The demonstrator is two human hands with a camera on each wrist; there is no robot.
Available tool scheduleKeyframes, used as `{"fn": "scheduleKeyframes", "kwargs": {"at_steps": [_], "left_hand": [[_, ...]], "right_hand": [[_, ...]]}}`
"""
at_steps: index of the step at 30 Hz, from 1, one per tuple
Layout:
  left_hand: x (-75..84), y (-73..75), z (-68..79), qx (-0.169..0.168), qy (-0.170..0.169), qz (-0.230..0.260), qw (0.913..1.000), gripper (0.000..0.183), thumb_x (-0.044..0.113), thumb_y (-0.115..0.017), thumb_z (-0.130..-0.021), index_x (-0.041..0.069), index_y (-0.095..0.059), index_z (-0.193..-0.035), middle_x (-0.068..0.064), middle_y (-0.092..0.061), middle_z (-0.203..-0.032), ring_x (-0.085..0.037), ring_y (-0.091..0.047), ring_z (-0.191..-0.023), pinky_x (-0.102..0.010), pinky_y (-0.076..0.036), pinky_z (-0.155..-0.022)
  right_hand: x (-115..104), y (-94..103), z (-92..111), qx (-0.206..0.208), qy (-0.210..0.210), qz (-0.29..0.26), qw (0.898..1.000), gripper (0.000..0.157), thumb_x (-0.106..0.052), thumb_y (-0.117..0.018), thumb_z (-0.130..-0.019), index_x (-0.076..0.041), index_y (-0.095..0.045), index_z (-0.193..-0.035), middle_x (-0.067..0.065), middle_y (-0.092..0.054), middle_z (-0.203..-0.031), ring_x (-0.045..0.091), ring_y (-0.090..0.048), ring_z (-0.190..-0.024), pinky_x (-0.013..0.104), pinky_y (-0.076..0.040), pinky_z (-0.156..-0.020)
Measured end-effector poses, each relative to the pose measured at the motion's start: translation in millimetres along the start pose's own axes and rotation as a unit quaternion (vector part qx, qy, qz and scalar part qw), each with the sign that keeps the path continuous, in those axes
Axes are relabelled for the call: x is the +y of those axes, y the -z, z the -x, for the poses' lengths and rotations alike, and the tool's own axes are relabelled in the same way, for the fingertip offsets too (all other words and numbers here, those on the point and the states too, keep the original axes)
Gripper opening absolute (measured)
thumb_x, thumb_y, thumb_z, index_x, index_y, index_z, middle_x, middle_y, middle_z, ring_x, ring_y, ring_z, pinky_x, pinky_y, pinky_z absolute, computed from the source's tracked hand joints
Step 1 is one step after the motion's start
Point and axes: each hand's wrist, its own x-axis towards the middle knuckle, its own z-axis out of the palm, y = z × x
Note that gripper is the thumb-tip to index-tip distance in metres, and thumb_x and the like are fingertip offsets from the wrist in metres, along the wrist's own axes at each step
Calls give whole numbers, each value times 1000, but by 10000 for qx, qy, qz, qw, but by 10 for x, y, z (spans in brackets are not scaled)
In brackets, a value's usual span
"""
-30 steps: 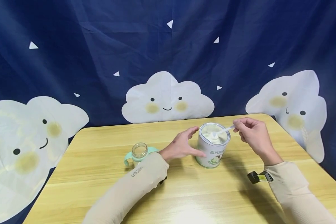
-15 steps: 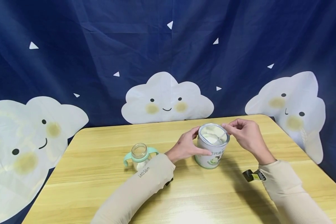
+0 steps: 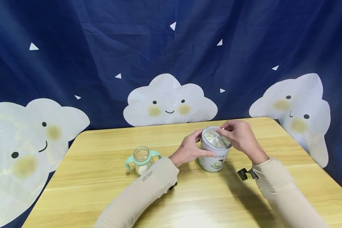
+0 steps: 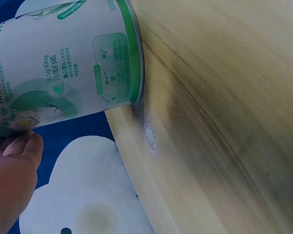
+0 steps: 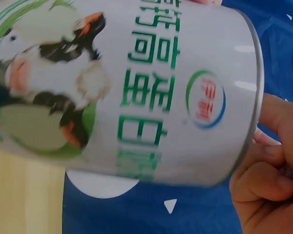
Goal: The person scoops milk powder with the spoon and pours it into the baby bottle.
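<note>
A white milk powder can (image 3: 212, 163) with green print stands upright on the table, its top uncovered and pale powder inside. Curved round the can's left side, my left hand (image 3: 188, 150) grips it, thumb across the front. My right hand (image 3: 239, 134) is over the can's right rim and pinches the handle of a white scoop (image 3: 216, 141). The scoop's bowl is down in the can, and the hand covers most of the handle. In the right wrist view, the curled right fingers (image 5: 263, 180) are at the can's top edge.
Left of the can, a baby bottle (image 3: 142, 158) with mint-green handles stands uncapped, partly behind my left sleeve. White powder (image 4: 150, 136) lies spilled on the table (image 3: 97, 177) near the can's base. A blue curtain (image 3: 102, 63) hangs behind the table's far edge.
The right hand has moved left over the can's mouth, taking the scoop deeper inside. My left hand has moved slightly right, closer against the can.
</note>
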Motion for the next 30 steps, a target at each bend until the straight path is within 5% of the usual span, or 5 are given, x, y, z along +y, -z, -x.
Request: {"fn": "scheduleKeyframes", "kwargs": {"at_steps": [10, 21, 26, 30], "left_hand": [[0, -4, 11, -53, -29, 89, 9999, 89, 22, -95, -69, 16, -51, -145, 6, -58, -137, -11, -53, -127, -25, -45, -104], [6, 6, 15, -42, -33, 105, 9999, 90, 20, -95, -68, 11, -49, -146, 0, -57, -140, -16, -53, -129, -27, -44, -106], [11, 8, 20, -31, -8, 22, 10000, 92, 21, -95, -68, 13, -49, -147, 4, -57, -140, -13, -52, -129, -27, -43, -107], [20, 14, 23, 6, -5, -33, 10000, 92, 21, -95, -67, 14, -49, -146, 5, -56, -140, -14, -51, -130, -28, -43, -108]], "right_hand": [[-73, 23, -22, -998, 102, -399, 9942, 19, -23, -74, -92, -4, -78, -91, 1, -74, -76, 12, -64, -72, 23, -48, -54], [214, 236, 18, -1169, -1046, -1162, 9808, 35, -31, -64, -99, 2, -74, -108, -1, -74, -80, 10, -52, -74, 25, -39, -56], [398, 323, 74, -982, -1552, -1904, 9644, 34, -29, -66, -98, 4, -71, -106, -11, -68, -73, 6, -41, -55, 27, -33, -45], [533, 342, 114, -931, -1734, -2717, 9420, 18, -25, -66, -99, -10, -74, -95, -12, -64, -69, 4, -32, -46, 33, -19, -42]]}}
